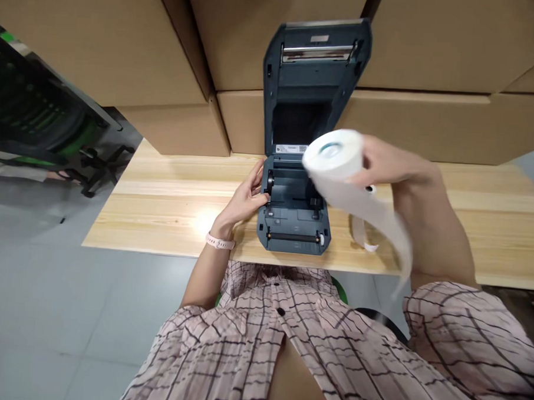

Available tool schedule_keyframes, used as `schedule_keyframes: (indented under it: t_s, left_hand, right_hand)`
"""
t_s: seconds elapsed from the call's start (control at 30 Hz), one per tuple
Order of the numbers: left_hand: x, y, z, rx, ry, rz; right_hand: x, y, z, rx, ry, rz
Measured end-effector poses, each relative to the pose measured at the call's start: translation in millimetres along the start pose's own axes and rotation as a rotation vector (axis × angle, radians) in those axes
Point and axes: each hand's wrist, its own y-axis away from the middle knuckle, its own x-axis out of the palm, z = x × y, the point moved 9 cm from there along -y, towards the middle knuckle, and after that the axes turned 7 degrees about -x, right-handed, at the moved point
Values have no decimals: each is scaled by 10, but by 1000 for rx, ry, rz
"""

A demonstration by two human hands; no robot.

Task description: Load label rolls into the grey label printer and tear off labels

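Observation:
A dark grey label printer (292, 229) stands on the wooden table with its lid (318, 84) raised and its inside bare to view. My left hand (246, 200) grips the printer's left side wall, thumb over the rim near the roll holder and fingers along the outside. Above the right half of the printer, my right hand (384, 161) holds a white label roll (337, 153), slightly blurred by motion. From the roll a loose paper strip (381, 214) hangs down past the table's front edge. The fingers behind the roll are partly hidden.
Large cardboard boxes (282, 65) line the back of the wooden table (173, 213). Right of the printer, partly behind the hanging strip, lies another curled white strip (360, 232) beside a small roll end (370, 189). A black wheeled chair base (101, 166) stands on the floor at left.

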Motion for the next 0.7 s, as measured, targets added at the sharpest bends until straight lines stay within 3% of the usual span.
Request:
schedule_keyframes:
  t_s: [0.07, 0.17, 0.5, 0.7]
  left_hand:
    - [-13, -1, 29, -6, 2, -1]
    - [-34, 2, 60, -15, -11, -7]
    - [-9, 19, 0, -7, -13, 1]
    - [-4, 24, -6, 5, -22, 1]
  right_hand:
    - [394, -153, 221, -107, 275, 261]
    - [709, -317, 267, -144, 617, 412]
    - [1035, -497, -101, -139, 868, 535]
    - [1122, -461, -179, -213, 823, 467]
